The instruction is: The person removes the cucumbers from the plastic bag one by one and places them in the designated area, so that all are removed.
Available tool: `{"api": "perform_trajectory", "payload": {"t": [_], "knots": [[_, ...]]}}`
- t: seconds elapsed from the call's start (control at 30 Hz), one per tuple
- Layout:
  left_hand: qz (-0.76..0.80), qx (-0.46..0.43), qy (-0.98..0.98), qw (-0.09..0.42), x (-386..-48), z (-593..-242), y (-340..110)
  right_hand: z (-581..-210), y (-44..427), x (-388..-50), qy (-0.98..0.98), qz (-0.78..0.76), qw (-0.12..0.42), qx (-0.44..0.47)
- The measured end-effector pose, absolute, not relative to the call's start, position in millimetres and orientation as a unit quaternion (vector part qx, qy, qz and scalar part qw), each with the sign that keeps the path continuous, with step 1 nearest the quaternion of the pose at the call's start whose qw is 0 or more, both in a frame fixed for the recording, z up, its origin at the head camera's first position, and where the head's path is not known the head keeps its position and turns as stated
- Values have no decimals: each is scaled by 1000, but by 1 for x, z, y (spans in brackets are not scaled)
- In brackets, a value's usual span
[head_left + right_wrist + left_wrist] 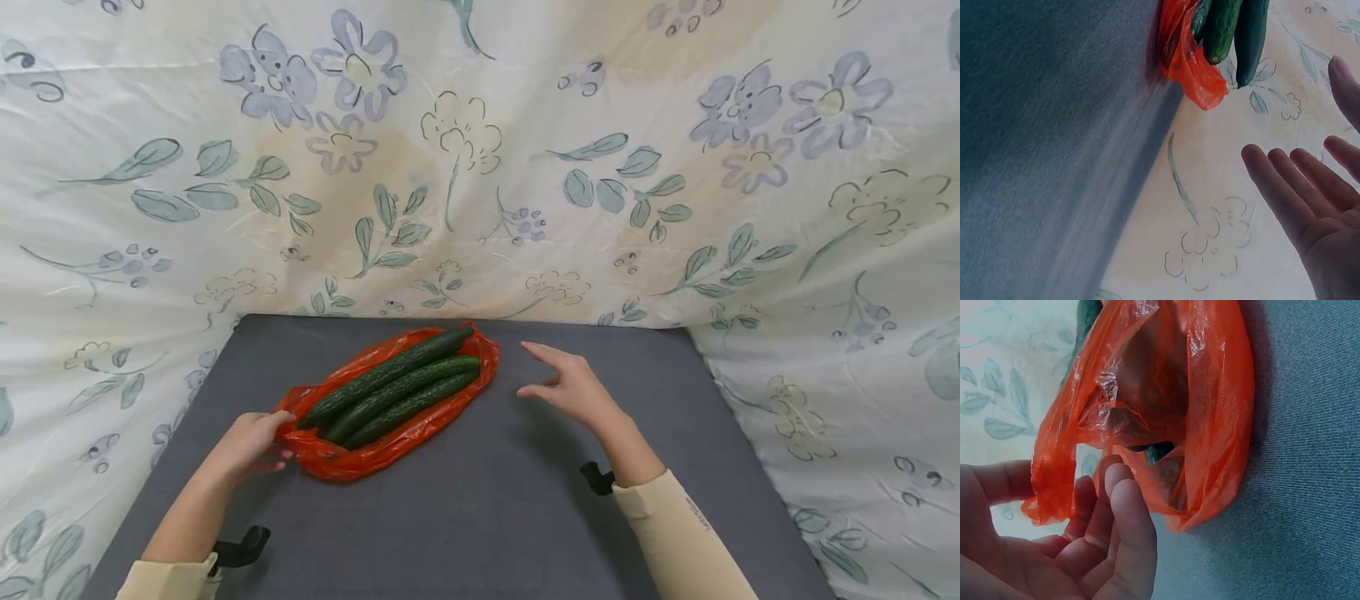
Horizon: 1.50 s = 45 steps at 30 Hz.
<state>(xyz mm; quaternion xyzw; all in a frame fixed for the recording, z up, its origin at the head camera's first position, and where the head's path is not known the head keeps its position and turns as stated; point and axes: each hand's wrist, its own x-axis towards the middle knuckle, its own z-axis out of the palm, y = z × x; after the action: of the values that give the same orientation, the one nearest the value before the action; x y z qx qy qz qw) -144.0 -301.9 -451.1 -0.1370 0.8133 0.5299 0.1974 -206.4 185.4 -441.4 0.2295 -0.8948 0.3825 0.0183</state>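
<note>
Three dark green cucumbers (397, 390) lie side by side, slanted, in an opened red plastic bag (390, 450). My left hand (251, 442) is at the bag's near left end. In the left wrist view the bag's handle part (1054, 475) passes between the thumb and curled fingers of my left hand (1097, 537). To the right of the bag, touching nothing, my right hand (573, 387) is held above the table with thumb and fingers apart. The right wrist view shows this hand (1322, 212) with its fingers extended, apart from the bag (1194, 75) and the cucumber ends (1222, 37).
A dark grey table (465, 525) lies under the bag. Floral cloth (480, 167) hangs behind the table's far edge and along both sides. Black straps with a protruding part (243, 547) are at both wrists, by the cream sleeves (682, 533).
</note>
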Motion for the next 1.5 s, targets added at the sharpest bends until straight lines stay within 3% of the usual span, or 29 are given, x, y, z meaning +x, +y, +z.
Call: {"api": "perform_trajectory", "payload": {"t": [1.5], "knots": [[503,-121,837,179,-142,-454,-298,-446,98,-234,-881,382,6,280]]}}
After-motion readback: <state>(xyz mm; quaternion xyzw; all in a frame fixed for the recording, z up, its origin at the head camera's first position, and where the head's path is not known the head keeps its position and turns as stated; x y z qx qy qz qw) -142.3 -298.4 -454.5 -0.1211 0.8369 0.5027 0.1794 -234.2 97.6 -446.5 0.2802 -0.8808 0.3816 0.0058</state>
